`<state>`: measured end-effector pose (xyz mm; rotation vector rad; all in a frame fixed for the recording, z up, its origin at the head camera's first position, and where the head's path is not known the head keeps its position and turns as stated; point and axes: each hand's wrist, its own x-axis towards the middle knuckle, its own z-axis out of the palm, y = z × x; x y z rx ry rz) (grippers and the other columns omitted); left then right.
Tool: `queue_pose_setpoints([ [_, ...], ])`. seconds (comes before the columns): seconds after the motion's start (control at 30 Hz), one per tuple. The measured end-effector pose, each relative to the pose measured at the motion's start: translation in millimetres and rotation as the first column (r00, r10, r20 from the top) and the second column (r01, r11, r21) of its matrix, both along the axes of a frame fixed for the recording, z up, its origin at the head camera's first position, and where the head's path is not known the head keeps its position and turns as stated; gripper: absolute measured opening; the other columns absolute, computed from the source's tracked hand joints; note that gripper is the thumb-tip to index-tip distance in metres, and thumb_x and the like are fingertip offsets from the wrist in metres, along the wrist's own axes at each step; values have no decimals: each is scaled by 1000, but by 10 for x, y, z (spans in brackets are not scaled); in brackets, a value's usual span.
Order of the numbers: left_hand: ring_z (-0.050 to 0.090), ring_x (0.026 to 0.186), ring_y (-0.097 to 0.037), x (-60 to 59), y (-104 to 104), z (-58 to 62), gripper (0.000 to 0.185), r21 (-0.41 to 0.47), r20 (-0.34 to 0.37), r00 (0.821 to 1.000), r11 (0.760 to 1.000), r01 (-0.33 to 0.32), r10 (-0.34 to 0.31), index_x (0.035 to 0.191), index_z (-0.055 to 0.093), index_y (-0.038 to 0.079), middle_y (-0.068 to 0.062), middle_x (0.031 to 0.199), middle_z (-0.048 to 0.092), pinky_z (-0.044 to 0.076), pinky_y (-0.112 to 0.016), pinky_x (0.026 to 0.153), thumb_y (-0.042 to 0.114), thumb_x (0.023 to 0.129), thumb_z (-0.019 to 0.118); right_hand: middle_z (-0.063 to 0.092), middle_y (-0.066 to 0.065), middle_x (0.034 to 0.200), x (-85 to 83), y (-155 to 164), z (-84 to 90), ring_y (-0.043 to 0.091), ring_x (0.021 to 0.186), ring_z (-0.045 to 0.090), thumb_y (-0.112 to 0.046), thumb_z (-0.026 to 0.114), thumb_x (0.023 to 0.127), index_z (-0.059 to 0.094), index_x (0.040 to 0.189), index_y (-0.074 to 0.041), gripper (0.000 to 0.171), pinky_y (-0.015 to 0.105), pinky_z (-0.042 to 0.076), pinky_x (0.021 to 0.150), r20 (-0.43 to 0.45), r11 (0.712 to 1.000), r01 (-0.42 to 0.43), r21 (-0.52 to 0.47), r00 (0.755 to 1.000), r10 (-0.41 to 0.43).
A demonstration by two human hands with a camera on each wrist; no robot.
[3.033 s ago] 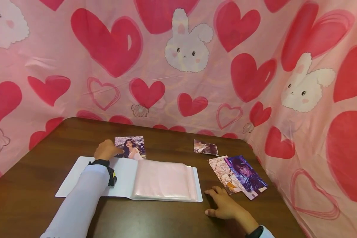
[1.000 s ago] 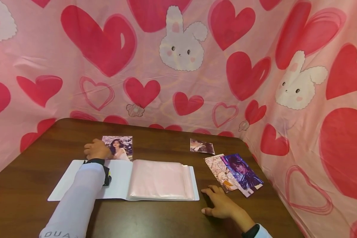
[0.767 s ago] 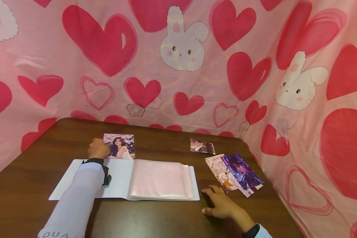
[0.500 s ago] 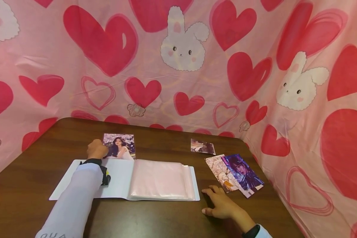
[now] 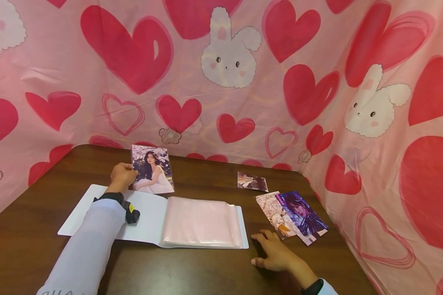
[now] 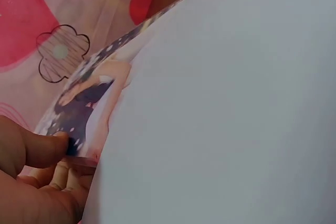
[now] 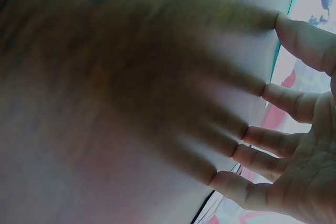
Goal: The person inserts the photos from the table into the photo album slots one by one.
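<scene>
Glossy photo [image 5: 152, 170] of a woman among pale blossoms, tilted up off the table [image 5: 192, 270] in the left-centre of the head view. My left hand [image 5: 122, 175] pinches its left edge, thumb on the front & fingers behind; the left wrist view shows the thumb [image 6: 39, 148] on the print. Just below it lies the open album [image 5: 158, 221], white cover at left, pink plastic sleeves at right. My right hand [image 5: 278, 255] rests flat on the wood at lower right, fingers spread, just beside the album's right edge. Above that hand sit two overlapping prints [image 5: 293, 217]; a small photo [image 5: 252, 181] lies alone further up. Pink heart-and-bunny cloth [image 5: 229, 61] fills the bkgd.
</scene>
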<state>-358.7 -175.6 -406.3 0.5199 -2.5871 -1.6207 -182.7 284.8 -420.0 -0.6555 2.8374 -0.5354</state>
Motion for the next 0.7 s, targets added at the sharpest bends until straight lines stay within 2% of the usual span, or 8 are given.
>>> queue_pose_setpoints([
  [0.27,37,117,-44,29,19,70,44,77,-83,996,996,-34,40,133,37,-6,-29,128,40,40,-50,92,14,96,46,37,30,128,-6,5,-13,47,113,37,-34,74,78,48,127,-2,64,60,40,84,-5,1000,-3,2,1000,3],
  [0.53,38,116,-43,31,-23,100,44,104,-87,995,994,-45,54,134,37,-6,-29,129,39,40,-49,94,13,95,46,38,30,128,-7,7,-7,47,113,37,-33,74,78,49,126,-1,63,59,40,84,-22,1000,-9,-9,1000,9],
  [0.7,44,106,-38,48,-55,99,45,104,-74,997,994,-22,30,134,36,-5,-27,126,40,44,-46,88,17,96,46,38,30,128,-7,8,-15,46,113,38,-33,75,77,49,126,-1,63,59,41,84,-28,1000,-9,-9,1000,9],
])
